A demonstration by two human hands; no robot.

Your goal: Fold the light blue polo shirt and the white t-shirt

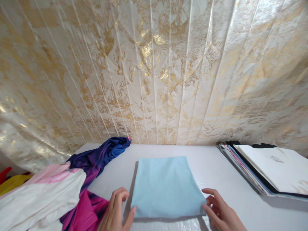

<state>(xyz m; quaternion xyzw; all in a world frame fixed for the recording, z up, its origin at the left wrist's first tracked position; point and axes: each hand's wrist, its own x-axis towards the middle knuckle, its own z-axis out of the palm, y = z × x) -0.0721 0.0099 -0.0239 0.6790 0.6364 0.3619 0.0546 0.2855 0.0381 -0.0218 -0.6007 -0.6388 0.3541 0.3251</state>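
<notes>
A light blue cloth (166, 186), folded into a neat rectangle, lies flat on the white table (211, 166) in front of me. My left hand (117, 210) rests at its near left corner, thumb touching the edge, fingers curled loosely and holding nothing. My right hand (220, 211) sits at the near right corner, fingers spread and fingertips touching the cloth's edge.
A heap of unfolded garments (60, 189) in white, pink, magenta and dark blue lies at the left. A stack of folded clothes (269, 171) with a white piece on top sits at the right. A gold-and-cream patterned sheet (154, 70) hangs behind the table.
</notes>
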